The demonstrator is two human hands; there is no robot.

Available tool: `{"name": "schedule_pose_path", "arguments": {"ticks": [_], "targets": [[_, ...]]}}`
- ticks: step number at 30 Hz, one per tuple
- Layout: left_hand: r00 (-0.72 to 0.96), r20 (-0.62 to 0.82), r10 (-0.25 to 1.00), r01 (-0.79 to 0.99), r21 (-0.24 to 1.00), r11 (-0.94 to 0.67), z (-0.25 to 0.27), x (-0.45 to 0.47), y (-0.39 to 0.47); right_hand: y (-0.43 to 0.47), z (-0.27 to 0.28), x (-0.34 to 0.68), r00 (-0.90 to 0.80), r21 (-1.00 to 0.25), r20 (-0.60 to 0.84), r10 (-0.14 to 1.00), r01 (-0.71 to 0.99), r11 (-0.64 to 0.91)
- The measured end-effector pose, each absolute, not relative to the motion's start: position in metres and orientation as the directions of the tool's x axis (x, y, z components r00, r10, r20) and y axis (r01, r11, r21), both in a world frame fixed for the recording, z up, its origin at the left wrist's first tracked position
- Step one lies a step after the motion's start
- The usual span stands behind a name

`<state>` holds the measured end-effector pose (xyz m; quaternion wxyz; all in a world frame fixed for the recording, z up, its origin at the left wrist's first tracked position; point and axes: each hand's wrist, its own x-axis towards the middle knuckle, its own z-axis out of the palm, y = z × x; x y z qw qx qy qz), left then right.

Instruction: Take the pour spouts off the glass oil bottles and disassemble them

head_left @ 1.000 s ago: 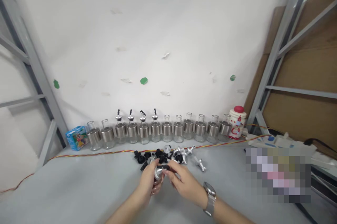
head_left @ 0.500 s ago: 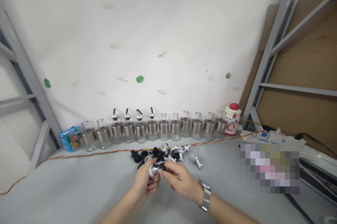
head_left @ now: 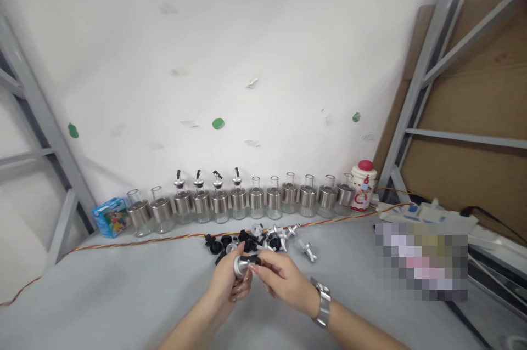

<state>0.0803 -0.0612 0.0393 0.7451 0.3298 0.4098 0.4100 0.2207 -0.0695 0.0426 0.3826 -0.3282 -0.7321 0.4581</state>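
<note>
My left hand (head_left: 225, 282) is closed around the silver base of a pour spout (head_left: 240, 266), held above the grey table near its front. The fingers of my right hand (head_left: 284, 278) pinch the black flap (head_left: 251, 259) at the spout's other end. Just beyond my hands lies a loose pile of black plastic stoppers (head_left: 215, 247) and silver spout parts (head_left: 292, 231). One silver spout (head_left: 307, 251) rests apart at the right of the pile. The underside of the held spout is hidden by my fingers.
Along the wall stands a row of glass bottles (head_left: 256, 196) with metal sleeves; several carry spouts. A blue box (head_left: 111, 218) is at the left end, a white-and-red flask (head_left: 363, 186) at the right. A twisted cable (head_left: 164, 239) crosses the table (head_left: 102, 289).
Both hands keep hold of the pour spout in nearly the same place. My right fingers have shifted slightly on the black flap.
</note>
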Motion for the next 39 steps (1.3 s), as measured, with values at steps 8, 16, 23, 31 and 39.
{"name": "schedule_pose_path", "arguments": {"ticks": [8, 16, 23, 31, 39], "targets": [[0.411, -0.465, 0.784, -0.355, 0.710, 0.608, 0.050, 0.059, -0.054, -0.072, 0.048, 0.229, -0.531, -0.907, 0.255, 0.808, 0.158, 0.390], [0.127, -0.364, 0.923, -0.552, 0.747, 0.371, 0.051, 0.038, -0.034, -0.030, 0.040, 0.254, -0.257, -0.615, 0.491, 0.833, 0.575, 0.540], [0.062, -0.332, 0.941, -0.354, 0.874, 0.332, 0.038, 0.070, -0.047, -0.016, 0.018, 0.251, -0.240, -0.425, 0.548, 0.801, 0.746, 0.514], [-0.142, 0.013, 0.990, 0.077, 0.997, -0.002, 0.022, 0.083, -0.057, -0.056, 0.036, 0.221, -0.422, -0.243, 0.628, 0.654, 0.692, 0.680], [-0.142, 0.143, 0.980, 0.181, 0.977, -0.116, 0.023, 0.087, -0.066, -0.053, 0.024, 0.218, -0.440, -0.187, 0.609, 0.660, 0.728, 0.659]]}}
